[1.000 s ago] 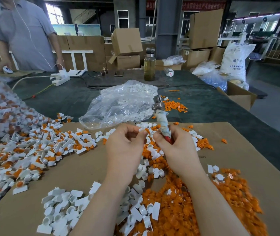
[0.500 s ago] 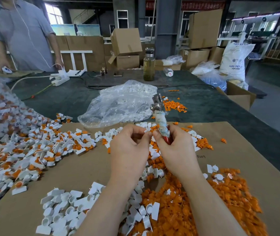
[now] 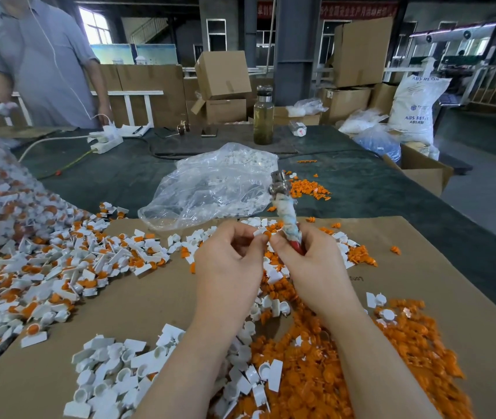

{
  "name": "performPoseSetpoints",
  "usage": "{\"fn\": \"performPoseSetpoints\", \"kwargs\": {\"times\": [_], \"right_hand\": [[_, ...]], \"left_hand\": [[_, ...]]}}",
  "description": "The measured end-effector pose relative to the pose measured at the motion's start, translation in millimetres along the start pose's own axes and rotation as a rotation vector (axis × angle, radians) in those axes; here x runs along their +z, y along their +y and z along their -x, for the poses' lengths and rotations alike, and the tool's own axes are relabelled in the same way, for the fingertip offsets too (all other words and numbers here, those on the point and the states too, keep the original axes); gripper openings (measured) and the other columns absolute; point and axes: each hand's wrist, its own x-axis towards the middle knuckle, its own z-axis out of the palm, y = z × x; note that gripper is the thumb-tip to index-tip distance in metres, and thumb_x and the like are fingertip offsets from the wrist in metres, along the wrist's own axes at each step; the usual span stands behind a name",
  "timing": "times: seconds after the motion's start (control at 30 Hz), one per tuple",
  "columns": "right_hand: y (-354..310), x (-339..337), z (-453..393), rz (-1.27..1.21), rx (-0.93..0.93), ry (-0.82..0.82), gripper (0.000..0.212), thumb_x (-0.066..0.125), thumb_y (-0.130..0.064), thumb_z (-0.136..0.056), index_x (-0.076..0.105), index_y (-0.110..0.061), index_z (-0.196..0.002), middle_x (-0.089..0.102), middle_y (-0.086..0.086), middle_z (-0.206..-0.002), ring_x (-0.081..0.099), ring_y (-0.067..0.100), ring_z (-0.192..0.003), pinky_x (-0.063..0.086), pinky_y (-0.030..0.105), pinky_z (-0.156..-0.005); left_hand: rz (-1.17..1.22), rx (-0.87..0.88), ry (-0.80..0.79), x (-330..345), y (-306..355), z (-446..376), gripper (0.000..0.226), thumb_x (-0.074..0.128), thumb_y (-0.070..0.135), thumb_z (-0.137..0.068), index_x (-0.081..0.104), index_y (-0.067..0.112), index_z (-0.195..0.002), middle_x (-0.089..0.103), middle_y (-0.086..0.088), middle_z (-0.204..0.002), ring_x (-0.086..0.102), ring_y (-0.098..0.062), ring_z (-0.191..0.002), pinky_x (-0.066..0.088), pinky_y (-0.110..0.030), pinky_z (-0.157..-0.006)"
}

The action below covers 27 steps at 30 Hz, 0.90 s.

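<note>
White clip [image 3: 259, 232] is sitting pinched in your left hand [image 3: 228, 267] above the surface [image 3: 422, 267]; your right hand [image 3: 310, 267] is gripping the wrapped hammer [image 3: 286, 213]; the clear bag [image 3: 210, 189] is holding white clips [image 3: 243, 157]; both hands are staying put.

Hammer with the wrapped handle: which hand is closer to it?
Right. The right hand grips the hammer by its handle; the left hand sits just left of it, pinching a small white piece.

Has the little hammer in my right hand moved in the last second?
No. The hammer in the right hand has not visibly shifted: its metal head still sits at the right edge of the plastic bag.
</note>
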Motion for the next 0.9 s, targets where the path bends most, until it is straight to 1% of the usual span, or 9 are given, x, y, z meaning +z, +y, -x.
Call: {"fn": "performPoseSetpoints", "kwargs": {"times": [0.1, 0.27, 0.37, 0.43, 0.5, 0.57, 0.67, 0.77, 0.9], "right_hand": [[2, -13, -1, -0.074, 0.114, -0.204, 0.024, 0.063, -0.035, -0.089, 0.057, -0.013, -0.081, 0.044, -0.008, -0.065, 0.039, 0.007, -0.058, 0.036, 0.028, -0.060], [-3, -28, 2, 0.036, 0.206, -0.451, 0.033, 0.063, -0.043, -0.073, 0.063, -0.017, -0.092, 0.056, 0.000, -0.080, 0.052, 0.005, -0.069, 0.042, 0.033, -0.072], [-3, -28, 2, 0.103, 0.235, -0.525, 0.041, 0.064, -0.045, -0.073, 0.064, -0.016, -0.102, 0.066, 0.012, -0.102, 0.063, 0.022, -0.091, 0.048, 0.044, -0.089], [-4, -28, 3, 0.104, 0.239, -0.536, 0.037, 0.068, -0.041, -0.079, 0.063, -0.014, -0.104, 0.066, 0.013, -0.107, 0.062, 0.028, -0.099, 0.047, 0.048, -0.093], [-4, -28, 3, 0.114, 0.232, -0.554, 0.031, 0.069, -0.035, -0.086, 0.062, -0.011, -0.104, 0.063, 0.018, -0.108, 0.060, 0.034, -0.100, 0.045, 0.051, -0.093], [-5, -28, 3, 0.122, 0.232, -0.565, 0.038, 0.066, -0.040, -0.080, 0.061, -0.010, -0.104, 0.062, 0.020, -0.107, 0.059, 0.036, -0.099, 0.045, 0.053, -0.091], [-6, -26, 3, 0.120, 0.238, -0.578, 0.031, 0.064, -0.042, -0.076, 0.062, -0.018, -0.097, 0.063, 0.008, -0.093, 0.060, 0.026, -0.085, 0.046, 0.044, -0.082], [-3, -25, 4, 0.134, 0.204, -0.577, 0.007, 0.065, -0.026, -0.088, 0.060, -0.021, -0.088, 0.056, -0.004, -0.078, 0.051, 0.012, -0.071, 0.040, 0.035, -0.071], [-5, -18, 5, 0.162, 0.150, -0.530, 0.002, 0.059, -0.012, -0.088, 0.060, -0.012, -0.086, 0.052, -0.002, -0.073, 0.047, 0.012, -0.067, 0.037, 0.035, -0.067]], "left_hand": [[0.173, -0.140, -0.026, -5, 0, -7, 0.005, 0.072, 0.018, -0.089, 0.069, 0.020, -0.085, 0.072, 0.003, -0.074, 0.070, -0.012, -0.073, 0.057, -0.025, -0.069], [0.418, -0.236, -0.026, -13, 2, -13, 0.003, 0.067, 0.005, -0.091, 0.068, 0.007, -0.090, 0.069, -0.004, -0.077, 0.067, -0.005, -0.062, 0.052, -0.012, -0.062], [0.449, -0.246, -0.024, -15, 1, -14, 0.006, 0.066, 0.005, -0.092, 0.067, 0.010, -0.088, 0.068, -0.002, -0.076, 0.066, -0.003, -0.061, 0.052, -0.012, -0.061], [0.447, -0.235, -0.020, -16, 0, -16, 0.007, 0.065, 0.005, -0.093, 0.067, 0.009, -0.088, 0.068, 0.000, -0.073, 0.066, -0.003, -0.060, 0.052, -0.012, -0.060], [0.440, -0.222, -0.025, -16, 0, -16, 0.007, 0.065, 0.004, -0.093, 0.067, 0.009, -0.087, 0.068, 0.004, -0.068, 0.065, -0.003, -0.060, 0.052, -0.012, -0.060], [0.431, -0.213, -0.040, -15, -1, -16, 0.007, 0.065, 0.005, -0.092, 0.067, 0.009, -0.088, 0.068, 0.007, -0.065, 0.066, -0.002, -0.060, 0.051, -0.012, -0.059], [0.421, -0.210, -0.054, -16, -2, -17, 0.009, 0.065, 0.004, -0.092, 0.067, 0.011, -0.086, 0.068, 0.009, -0.063, 0.066, -0.002, -0.060, 0.052, -0.013, -0.060], [0.404, -0.209, -0.058, -17, -3, -18, 0.010, 0.066, 0.006, -0.092, 0.067, 0.013, -0.086, 0.068, 0.011, -0.063, 0.067, -0.003, -0.061, 0.054, -0.014, -0.062], [0.422, -0.229, -0.042, -17, -1, -18, 0.009, 0.065, 0.006, -0.093, 0.067, 0.011, -0.085, 0.068, 0.008, -0.063, 0.066, -0.003, -0.060, 0.053, -0.015, -0.060]]}}
